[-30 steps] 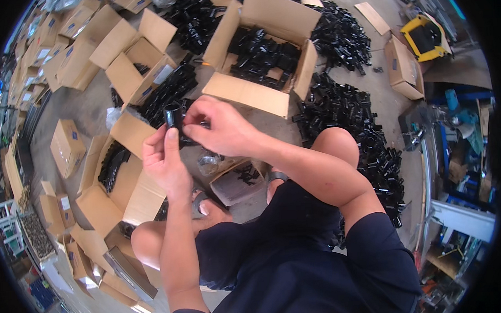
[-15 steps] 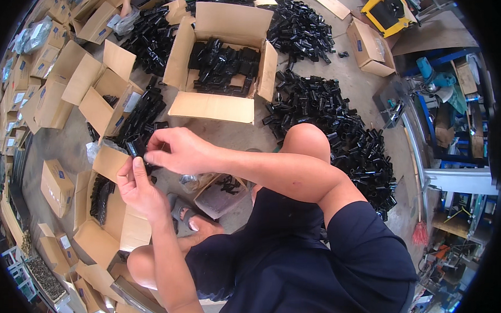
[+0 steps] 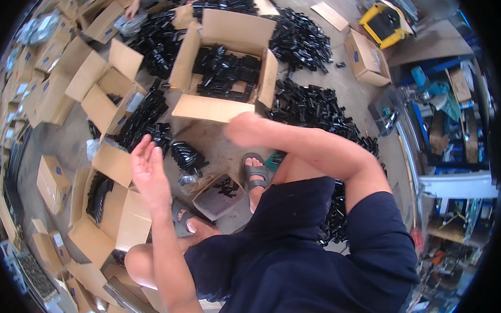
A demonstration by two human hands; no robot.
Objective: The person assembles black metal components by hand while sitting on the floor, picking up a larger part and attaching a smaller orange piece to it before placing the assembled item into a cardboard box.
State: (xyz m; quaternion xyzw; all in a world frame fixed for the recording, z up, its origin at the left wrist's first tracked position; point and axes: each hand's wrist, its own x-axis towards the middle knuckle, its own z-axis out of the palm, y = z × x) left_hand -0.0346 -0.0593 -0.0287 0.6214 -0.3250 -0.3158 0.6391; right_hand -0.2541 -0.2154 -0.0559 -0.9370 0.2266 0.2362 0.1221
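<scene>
My left hand (image 3: 150,168) is raised with its fingers stretched out, and nothing shows in it. Close by it stands an open carton (image 3: 132,221) with a row of black parts (image 3: 100,196) inside. My right hand (image 3: 244,129) is smeared by motion below the front flap of a large open carton (image 3: 210,109); its fingers cannot be made out. That carton holds black tube-like parts (image 3: 225,69). Between my hands a small pile of black parts (image 3: 187,156) lies on the floor. Nearer my feet is a greyish bin (image 3: 215,210) with a few small black pieces.
Large heaps of black parts (image 3: 315,107) spread to the right and behind the big carton. Several cartons (image 3: 54,184) crowd the left side. A yellow-framed object (image 3: 386,25) and a carton (image 3: 366,58) stand far right, near a cluttered rack (image 3: 447,111). Another person's hand (image 3: 132,9) shows far left.
My hands were together at a black part; they have come apart. The right hand has swung right, and the left hand no longer shows the part.
</scene>
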